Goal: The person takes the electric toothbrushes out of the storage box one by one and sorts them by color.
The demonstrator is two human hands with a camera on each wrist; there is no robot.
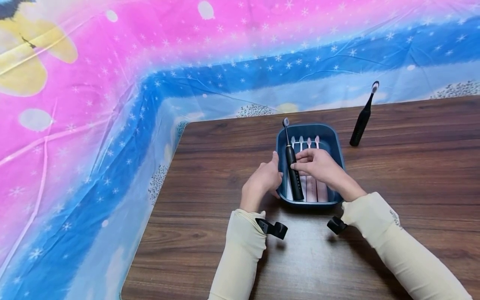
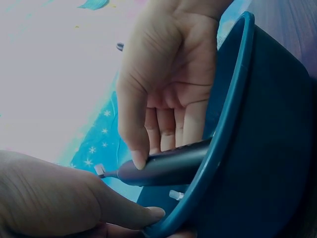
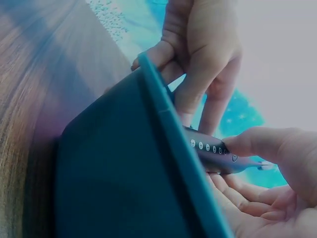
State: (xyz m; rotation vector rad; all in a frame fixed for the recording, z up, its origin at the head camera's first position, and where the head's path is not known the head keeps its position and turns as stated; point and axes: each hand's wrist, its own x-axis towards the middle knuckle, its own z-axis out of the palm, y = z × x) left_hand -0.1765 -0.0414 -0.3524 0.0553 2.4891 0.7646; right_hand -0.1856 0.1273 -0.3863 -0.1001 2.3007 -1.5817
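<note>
My right hand (image 1: 318,164) pinches a black electric toothbrush (image 1: 295,179) between thumb and fingers. The brush leans head-up over the left part of a dark blue basin (image 1: 339,143), its lower end inside. At the basin's left wall, my left hand (image 1: 264,177) grips the rim; the left wrist view has its thumb (image 2: 151,214) over the edge. A row of indicator marks on the toothbrush handle (image 3: 210,149) shows in the right wrist view. Several pale and pink brush heads (image 1: 309,143) on slim handles lie side by side in the basin, partly covered by my right hand.
Another black electric toothbrush (image 1: 361,125) stands upright on the wooden table (image 1: 412,166), right of the basin. Behind the table hangs a pink and blue patterned cloth (image 1: 243,50). Black wrist mounts (image 1: 275,229) stick out from both sleeves.
</note>
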